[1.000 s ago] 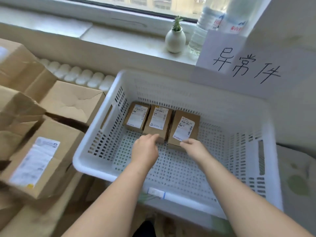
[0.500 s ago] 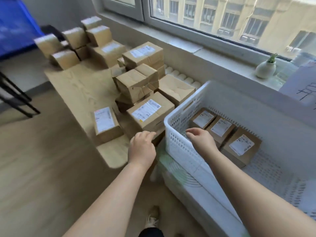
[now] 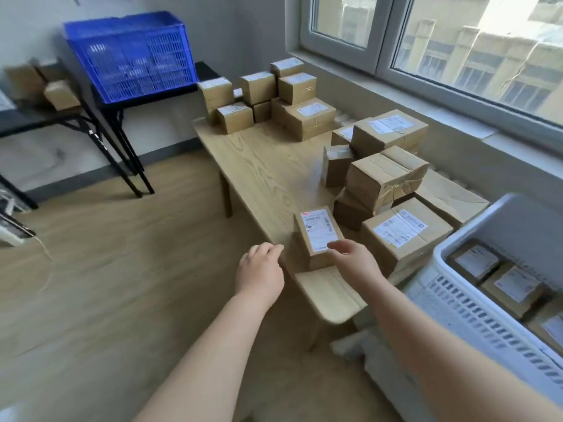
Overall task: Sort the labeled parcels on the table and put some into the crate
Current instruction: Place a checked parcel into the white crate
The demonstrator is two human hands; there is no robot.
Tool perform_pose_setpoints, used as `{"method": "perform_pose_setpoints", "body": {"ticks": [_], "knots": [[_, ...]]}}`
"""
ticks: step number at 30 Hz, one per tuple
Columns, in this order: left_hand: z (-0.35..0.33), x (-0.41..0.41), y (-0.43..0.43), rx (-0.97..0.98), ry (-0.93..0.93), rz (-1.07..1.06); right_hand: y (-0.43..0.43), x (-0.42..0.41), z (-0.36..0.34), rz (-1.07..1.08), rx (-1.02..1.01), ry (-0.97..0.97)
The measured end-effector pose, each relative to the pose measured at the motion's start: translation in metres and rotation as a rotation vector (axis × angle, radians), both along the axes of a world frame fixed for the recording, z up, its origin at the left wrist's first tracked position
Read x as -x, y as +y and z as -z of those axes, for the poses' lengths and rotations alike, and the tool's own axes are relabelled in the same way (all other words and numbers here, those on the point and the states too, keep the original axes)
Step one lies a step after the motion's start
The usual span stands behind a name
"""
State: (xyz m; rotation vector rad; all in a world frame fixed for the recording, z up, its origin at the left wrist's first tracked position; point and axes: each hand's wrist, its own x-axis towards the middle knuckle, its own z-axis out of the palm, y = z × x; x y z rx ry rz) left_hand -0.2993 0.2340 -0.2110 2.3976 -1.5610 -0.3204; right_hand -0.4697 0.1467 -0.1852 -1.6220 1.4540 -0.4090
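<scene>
Fingers (image 3: 336, 246) of right hand (image 3: 353, 264) relaxed, over near end of small labelled parcel (image 3: 318, 236), centre frame, by worktop (image 3: 268, 166) edge; contact unclear. Left hand (image 3: 262, 271) loosely curled, empty. Likely risk: sideways nudge tipping parcel off edge.

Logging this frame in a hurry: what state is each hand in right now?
Left hand: open, fingers loosely curled, holding nothing.
Right hand: open, fingers over the small labeled parcel, not gripping it.
</scene>
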Motion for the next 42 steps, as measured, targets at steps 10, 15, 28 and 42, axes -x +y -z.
{"method": "perform_pose_setpoints", "body": {"ticks": [10,15,28,42], "knots": [[-0.007,-0.156,-0.008,-0.079,0.008,0.083,-0.001,-0.166,0.006,0.016,0.001,0.040],[-0.007,-0.199,-0.067,-0.092,0.034,0.141,-0.050,-0.201,0.010,0.088,0.002,0.050],[-0.017,-0.279,-0.276,-0.171,0.059,0.313,-0.235,-0.288,0.012,0.289,0.007,0.026],[0.002,-0.270,-0.466,-0.251,0.116,0.765,-0.327,-0.280,0.020,0.767,-0.059,0.032]]}}
